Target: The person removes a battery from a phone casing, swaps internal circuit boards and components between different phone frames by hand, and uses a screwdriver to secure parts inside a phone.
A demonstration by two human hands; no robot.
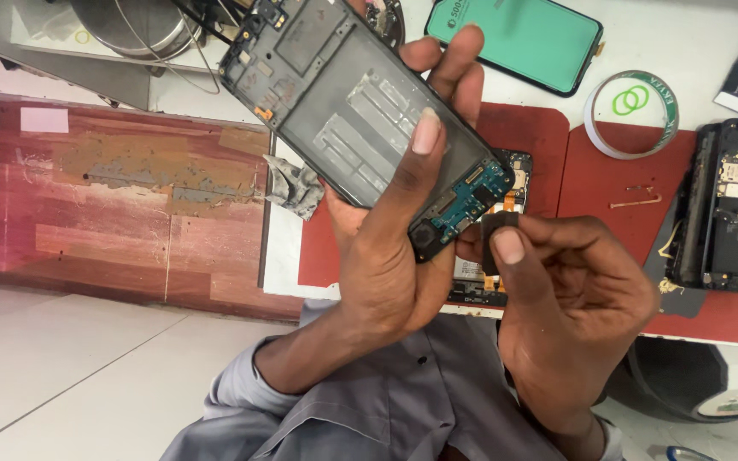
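While gripped from behind and tilted corner-up over the bench, opened phone frame (360, 111), bare inner side toward the camera, small blue-green circuit board (471, 198) at its lower end. Left hand (395, 256) wrapped round that frame, thumb pressed flat across the inner face, fingertips curling over the far edge. Right hand (570, 299) just beside the frame's lower end, thumb and forefinger pinched shut on a small dark part (497, 226), close to the circuit board; whether touching it, cannot tell. Grey sleeves and shirt below both wrists. Under the hands, partly hidden, another opened phone (510, 192) on a red mat (600, 183). Farther back on the white bench, a loose screen panel with green backing (518, 38). Near it, a roll of tape (632, 115), half on the mat. At the right edge, a third dismantled phone (732, 205), board exposed. Crumpled grey cloth (294, 188) at the bench edge, beside the left hand. Metal bowl (134, 26) at top left
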